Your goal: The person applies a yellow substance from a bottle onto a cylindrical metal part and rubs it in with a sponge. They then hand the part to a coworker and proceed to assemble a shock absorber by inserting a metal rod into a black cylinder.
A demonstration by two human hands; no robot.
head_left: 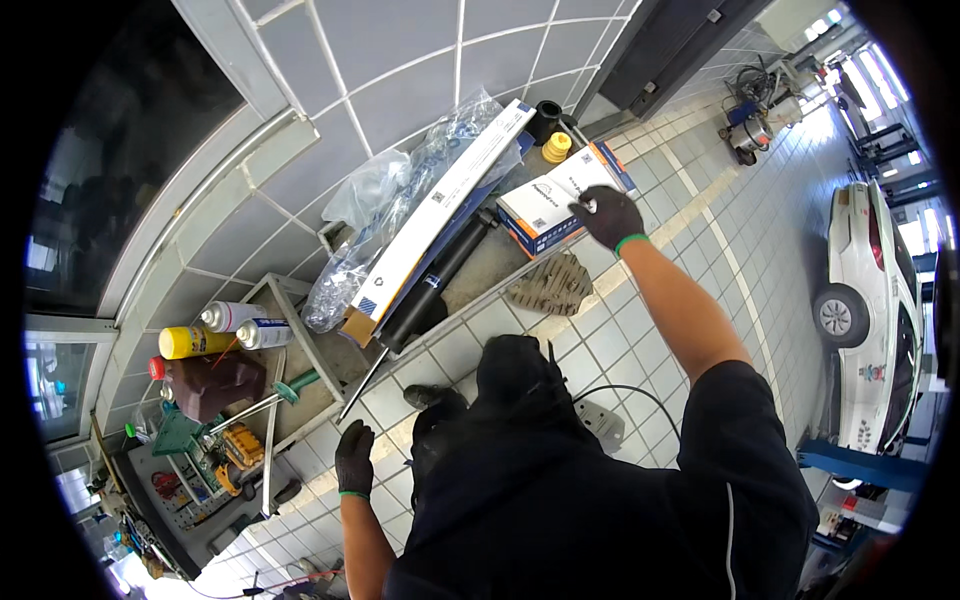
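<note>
My right hand, in a black glove with a green cuff, is over the right end of a white, blue and orange box. Its thumb and forefinger curl together; whatever may be between them is too small to make out. My left hand, gloved alike, hangs low at the left with its fingers apart from any object. Just above it ends the thin silver rod of a black shock absorber, which lies slanted on the bench. Alongside the shock absorber rests a long white and blue carton.
Clear plastic wrapping lies against the tiled wall. A yellow bump stop and a black cylinder stand behind the box. Spray cans and a tool cart are at left. A white car stands far right.
</note>
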